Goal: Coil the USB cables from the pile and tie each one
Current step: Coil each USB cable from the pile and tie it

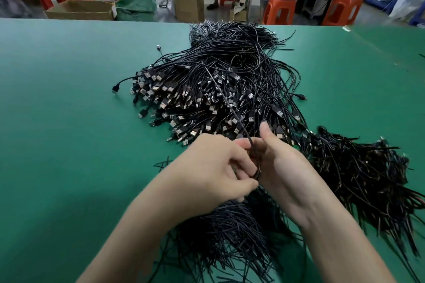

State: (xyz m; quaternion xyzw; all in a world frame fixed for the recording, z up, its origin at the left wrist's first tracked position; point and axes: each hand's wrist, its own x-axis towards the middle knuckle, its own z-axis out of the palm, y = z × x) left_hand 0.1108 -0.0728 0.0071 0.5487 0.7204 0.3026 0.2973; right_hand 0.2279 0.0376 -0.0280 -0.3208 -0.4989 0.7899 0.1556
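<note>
Head view, working left to right. Green table (pixel 57 122): bare cloth on the left; two short black offcuts (pixel 163 164) lie near the left wrist.

Pile of USB cables (pixel 218 89): sits mid-table, plug ends fanned toward the person and tails trailing away. Judgement: plugs face the worker so one can be picked out without digging.

Left hand (pixel 213 167): fingers curled, tips pinched at the cable (pixel 230 108), right against the other hand. It seems to be steadying or feeding the loops.

The cable rises from between the two hands as one taut strand slanting up over the pile. A small dark loop shows at the gap between the palms, so coiling looks underway and no tie is visible yet.

Right hand (pixel 278 163): thumb raised, fingers wrapped round the loop, apparently acting as the former.

Thin black strands (pixel 230 232): a sheaf directly beneath the forearms, within reach. These are possibly the ties, but I cannot tell.

Dark heap (pixel 358 172): just right of the right hand. It may be finished cables, but it is too tangled to say.
</note>
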